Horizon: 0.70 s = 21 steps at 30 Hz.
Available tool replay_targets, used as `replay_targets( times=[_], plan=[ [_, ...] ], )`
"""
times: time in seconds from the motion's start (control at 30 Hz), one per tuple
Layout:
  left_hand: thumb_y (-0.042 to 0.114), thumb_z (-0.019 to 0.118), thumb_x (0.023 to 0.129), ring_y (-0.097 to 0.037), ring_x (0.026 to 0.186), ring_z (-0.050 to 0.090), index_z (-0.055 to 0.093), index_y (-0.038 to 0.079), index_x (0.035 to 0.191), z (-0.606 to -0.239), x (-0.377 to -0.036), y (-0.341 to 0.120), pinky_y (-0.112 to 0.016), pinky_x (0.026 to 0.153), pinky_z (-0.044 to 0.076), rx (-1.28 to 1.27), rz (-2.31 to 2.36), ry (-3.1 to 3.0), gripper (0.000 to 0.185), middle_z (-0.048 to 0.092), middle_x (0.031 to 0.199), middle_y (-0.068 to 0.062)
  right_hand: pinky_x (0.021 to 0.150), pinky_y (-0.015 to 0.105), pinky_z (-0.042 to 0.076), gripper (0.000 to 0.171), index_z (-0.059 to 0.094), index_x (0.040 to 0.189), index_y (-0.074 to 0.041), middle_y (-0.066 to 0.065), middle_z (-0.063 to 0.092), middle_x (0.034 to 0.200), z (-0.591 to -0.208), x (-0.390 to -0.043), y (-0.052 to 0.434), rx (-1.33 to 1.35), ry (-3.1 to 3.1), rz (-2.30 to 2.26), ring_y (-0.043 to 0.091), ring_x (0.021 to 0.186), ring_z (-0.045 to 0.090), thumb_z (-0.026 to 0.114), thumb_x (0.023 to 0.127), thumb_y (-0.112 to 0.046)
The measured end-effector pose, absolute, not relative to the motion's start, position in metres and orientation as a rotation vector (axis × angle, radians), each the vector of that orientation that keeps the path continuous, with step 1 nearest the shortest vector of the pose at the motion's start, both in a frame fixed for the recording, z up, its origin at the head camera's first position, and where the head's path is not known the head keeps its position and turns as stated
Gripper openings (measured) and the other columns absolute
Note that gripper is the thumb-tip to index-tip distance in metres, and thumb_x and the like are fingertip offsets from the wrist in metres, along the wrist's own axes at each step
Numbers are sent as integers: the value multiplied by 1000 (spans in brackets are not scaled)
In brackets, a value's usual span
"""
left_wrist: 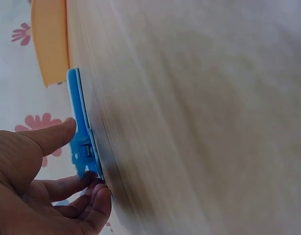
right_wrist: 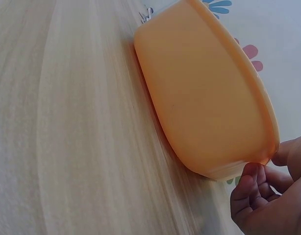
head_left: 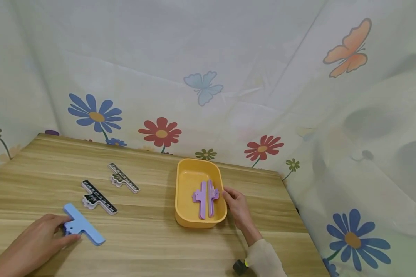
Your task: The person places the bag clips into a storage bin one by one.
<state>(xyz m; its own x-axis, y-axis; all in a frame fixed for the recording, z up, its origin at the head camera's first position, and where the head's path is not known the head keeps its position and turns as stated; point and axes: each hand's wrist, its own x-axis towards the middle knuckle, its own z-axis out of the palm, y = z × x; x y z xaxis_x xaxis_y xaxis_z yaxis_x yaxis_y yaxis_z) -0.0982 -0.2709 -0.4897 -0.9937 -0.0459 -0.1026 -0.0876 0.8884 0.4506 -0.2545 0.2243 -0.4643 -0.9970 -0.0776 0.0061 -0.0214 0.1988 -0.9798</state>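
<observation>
While the blue clip lies flat on the wooden table (head_left: pixel 152 234), the scene reads as follows.

Left hand: the left hand (head_left: pixel 38 240) rests at the near left of the table, thumb and fingers closing on the handle end of the blue clip (head_left: pixel 81 225); the left wrist view shows the thumb (left_wrist: pixel 50 137) above and fingertips below its sprung end, a light pinch.

Right hand: the right hand (head_left: pixel 237 206) is well apart from the left, its curled fingers hooked on the right rim of the yellow tray (head_left: pixel 185 173).

Where the clip is: near the table's front edge, just below the two black ruler-printed clips (head_left: pixel 98 197).

Handling: it looks like light, stiff plastic with a spring hinge; smooth, so probably a little slippery. It is best taken at the short handle tabs, which would open the long bar if squeezed.

Tray contents: two purple clips (head_left: pixel 206 196) lie side by side inside.

Hard to make out: both wrist views are blurred. Whether the clip is lifted or touching the table cannot be told. The right thumb is hidden, and the dark object at the right sleeve is cut off.
</observation>
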Motion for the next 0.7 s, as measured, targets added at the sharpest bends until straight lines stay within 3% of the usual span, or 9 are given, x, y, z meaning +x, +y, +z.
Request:
replay_targets(
  times=[0.43,0.53,0.7],
  plan=[
    [45,83,85,-56,104,56,59,-24,115,-483,-99,-268,-71,89,45,-114,735,2975,79,58,110,-43,82,27,57,37,61,137,8,25,66,128,-465,-255,224,-94,2418,-1941,26,107,67,57,107,-13],
    [43,83,85,-46,93,62,57,-25,118,-479,-100,-269,-64,83,51,-144,777,2930,80,63,102,-35,80,27,57,37,61,138,6,23,66,126,-466,-256,224,-86,2436,-1918,23,104,67,57,107,-14],
    [35,84,87,-26,78,59,52,-26,124,-473,-98,-270,-48,69,52,-211,845,2929,78,64,87,-15,78,26,56,37,61,137,7,22,67,124,-467,-256,225,-78,2457,-1906,20,101,67,57,107,-14]
  ],
)
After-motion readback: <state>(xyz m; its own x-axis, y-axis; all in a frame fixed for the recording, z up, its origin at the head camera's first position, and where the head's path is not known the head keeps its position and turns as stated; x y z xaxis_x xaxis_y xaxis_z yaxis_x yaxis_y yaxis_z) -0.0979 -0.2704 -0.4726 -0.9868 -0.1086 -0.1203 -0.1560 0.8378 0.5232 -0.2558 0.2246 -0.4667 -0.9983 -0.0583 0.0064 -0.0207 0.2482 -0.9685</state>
